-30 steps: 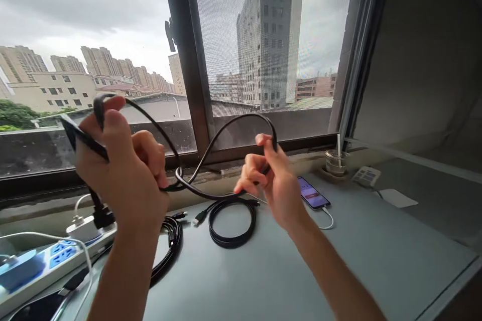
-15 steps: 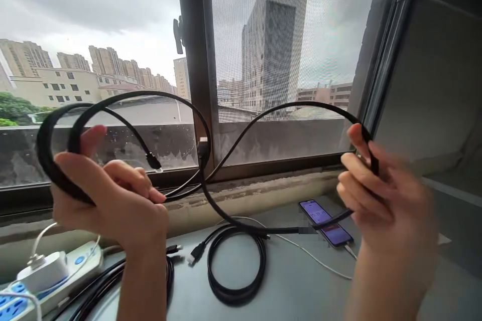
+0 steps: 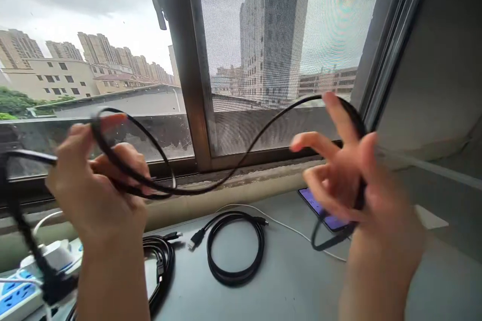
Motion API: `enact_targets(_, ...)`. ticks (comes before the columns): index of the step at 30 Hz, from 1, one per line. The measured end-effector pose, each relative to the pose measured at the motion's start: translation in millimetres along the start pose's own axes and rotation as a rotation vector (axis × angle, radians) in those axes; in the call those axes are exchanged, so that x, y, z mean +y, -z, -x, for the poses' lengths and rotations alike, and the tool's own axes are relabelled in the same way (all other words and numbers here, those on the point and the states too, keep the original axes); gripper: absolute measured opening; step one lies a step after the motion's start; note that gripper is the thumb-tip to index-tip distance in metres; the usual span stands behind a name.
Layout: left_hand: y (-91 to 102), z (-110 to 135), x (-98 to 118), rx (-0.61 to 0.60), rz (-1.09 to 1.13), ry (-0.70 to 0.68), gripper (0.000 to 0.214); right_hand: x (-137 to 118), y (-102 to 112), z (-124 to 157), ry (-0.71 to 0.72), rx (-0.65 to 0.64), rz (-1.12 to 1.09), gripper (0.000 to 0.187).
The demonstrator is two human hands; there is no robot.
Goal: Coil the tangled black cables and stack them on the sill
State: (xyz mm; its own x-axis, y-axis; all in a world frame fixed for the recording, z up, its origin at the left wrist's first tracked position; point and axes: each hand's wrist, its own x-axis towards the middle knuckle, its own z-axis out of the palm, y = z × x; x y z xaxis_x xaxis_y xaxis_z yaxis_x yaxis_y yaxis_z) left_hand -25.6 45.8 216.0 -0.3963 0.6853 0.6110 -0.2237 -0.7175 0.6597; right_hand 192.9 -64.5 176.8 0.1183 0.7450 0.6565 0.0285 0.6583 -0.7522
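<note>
A long black cable [image 3: 259,135] runs in the air between my two hands. My left hand [image 3: 98,185] is closed on one part of it; a loop rises by the fingers, and a blurred end with a plug [image 3: 56,286] hangs at the far left. My right hand [image 3: 342,170] carries the other part, which passes behind the index finger and across the palm. Its index and middle fingers stretch out while the lower fingers curl, and a short bend of cable drops below it. Motion blurs parts of both hands.
On the grey table lie a coiled black cable [image 3: 236,281] and, at its left, another bundle of black cables [image 3: 165,271]. A phone [image 3: 333,221] lies partly behind my right hand. A power strip [image 3: 18,296] with a white adapter stands lower left. The window frame [image 3: 196,110] rises behind.
The loops at my left hand have shifted, and a plug end now hangs at the far left. My right hand has moved slightly left, with index and middle fingers stretched out.
</note>
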Motion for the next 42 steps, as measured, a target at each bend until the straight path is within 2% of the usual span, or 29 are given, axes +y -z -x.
enact_targets(1, -1.6, 2.7, 4.0, -0.023, -0.012, -0.001, 0.022, 4.2, -7.8, -2.4, -0.052, -0.082, -0.048, 0.06)
enact_targets(2, -2.2, 5.0, 6.9, -0.078, -0.055, 0.018, 0.024, 7.9, -15.1, -4.8, -0.068, -0.107, -0.03, 0.064)
enact_targets(6, 7.0, 10.3, 9.1, -0.42, -0.268, 0.254, 0.046, 14.4, -34.7, -10.9, -0.076, -0.049, 0.117, 0.077)
enact_targets(8, 13.7, 11.8, 6.3, -0.574, -0.302, 0.372, 0.054, 14.7, -39.6, -11.0, -0.109, -0.053, 0.132, 0.084)
enact_targets(11, 16.4, 16.9, 0.4, -0.711, -0.258, 0.434, 0.049, 19.3, -46.0, -10.1, -0.129, -0.118, 0.104, 0.093)
enact_targets(15, 6.0, 29.1, -6.1, -0.805, -0.224, 0.48, 0.044, 30.1, -56.9, -11.3, -0.1, -0.209, 0.108, 0.095)
enact_targets(20, -2.2, 36.1, -13.9, -0.812, -0.189, 0.521, 0.059, 34.1, -67.3, -12.0, -0.076, -0.249, 0.22, 0.082)
enact_targets(24, 1.3, 31.0, -19.4, -0.812, -0.19, 0.562, 0.059, 37.5, -69.9, -12.4, -0.087, -0.163, 0.356, 0.081)
enact_targets(27, 5.8, 23.1, -22.7, -0.861, -0.246, 0.551, 0.058, 43.6, -67.4, -16.9, -0.071, -0.067, 0.452, 0.083)
enact_targets(29, 9.2, 17.6, -22.7, -0.863, -0.279, 0.493, 0.056, 47.1, -62.6, -21.4, 0.003, 0.029, 0.489, 0.082)
enact_targets(30, 10.7, 15.5, -21.5, -0.817, -0.285, 0.44, 0.053, 47.9, -59.5, -23.4, 0.048, 0.083, 0.507, 0.082)
enact_targets(34, 12.5, 17.0, -11.3, -0.526, -0.311, 0.166, 0.025, 44.7, -48.9, -26.0, 0.158, 0.235, 0.565, 0.077)
enact_targets(35, 11.0, 20.0, -9.6, -0.521, -0.322, 0.114, 0.023, 43.1, -48.0, -25.4, 0.169, 0.242, 0.561, 0.072)
enact_targets(36, 8.7, 23.8, -9.5, -0.555, -0.327, 0.074, 0.032, 41.7, -48.0, -24.6, 0.185, 0.24, 0.546, 0.066)
enact_targets(38, 2.0, 32.1, -15.3, -0.667, -0.301, 0.03, 0.044, 39.7, -49.6, -23.3, 0.24, 0.24, 0.501, 0.053)
enact_targets(40, -6.0, 38.7, -29.1, -0.726, -0.249, 0.033, 0.031, 39.2, -51.6, -23.5, 0.325, 0.268, 0.469, 0.041)
enact_targets(41, -9.9, 41.1, -37.8, -0.707, -0.221, 0.055, 0.02, 39.3, -52.4, -24.3, 0.364, 0.302, 0.456, 0.037)
enact_targets(42, -13.3, 42.8, -46.8, -0.678, -0.187, 0.111, 0.021, 39.8, -52.8, -25.6, 0.396, 0.349, 0.437, 0.033)
